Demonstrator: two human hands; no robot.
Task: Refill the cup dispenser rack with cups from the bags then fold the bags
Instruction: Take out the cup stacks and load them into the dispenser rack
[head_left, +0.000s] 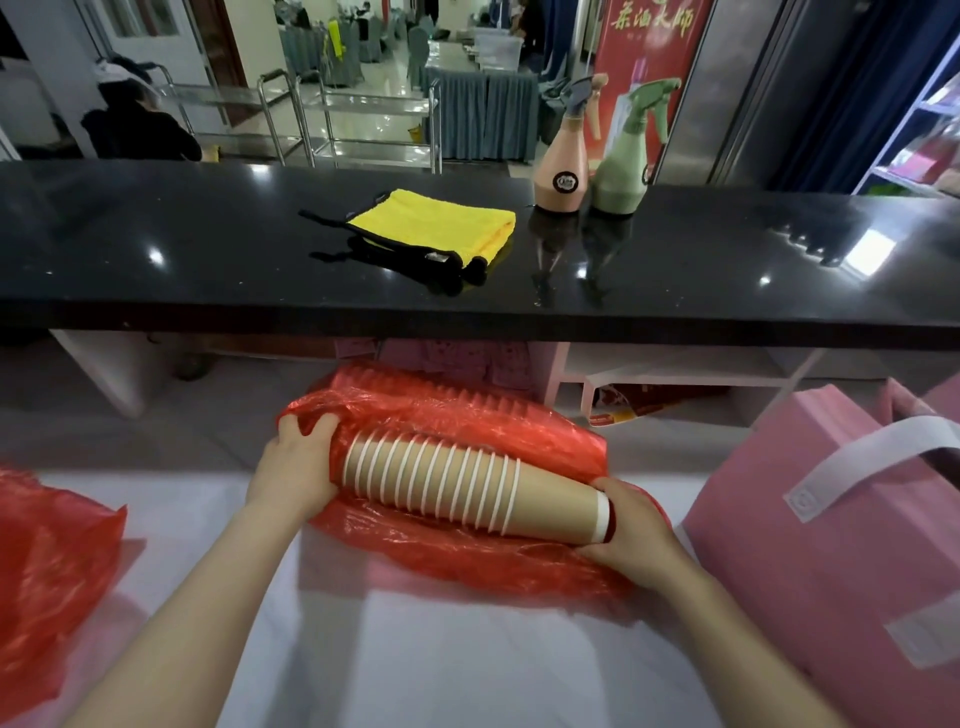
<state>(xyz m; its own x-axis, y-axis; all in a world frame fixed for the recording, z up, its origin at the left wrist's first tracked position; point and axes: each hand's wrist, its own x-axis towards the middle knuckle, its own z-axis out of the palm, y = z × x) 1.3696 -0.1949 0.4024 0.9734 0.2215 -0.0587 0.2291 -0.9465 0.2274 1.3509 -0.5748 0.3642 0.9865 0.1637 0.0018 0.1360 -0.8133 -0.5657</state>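
A stack of brown paper cups (467, 486) with white rims lies on its side on the white table, half out of a red plastic bag (467, 415). More nested cups show through the bag behind it. My left hand (296, 467) grips the bag's bunched plastic at the stack's left end. My right hand (631, 525) holds the stack's right end, fingers curled round the outermost cup. A second red bag (47, 561) lies crumpled at the left edge. No dispenser rack is in view.
A pink box (852, 545) with a white strap handle stands close on the right. Behind runs a raised black counter (208, 249) carrying a yellow cloth (436, 221), a pink spray bottle (563, 161) and a green one (623, 166).
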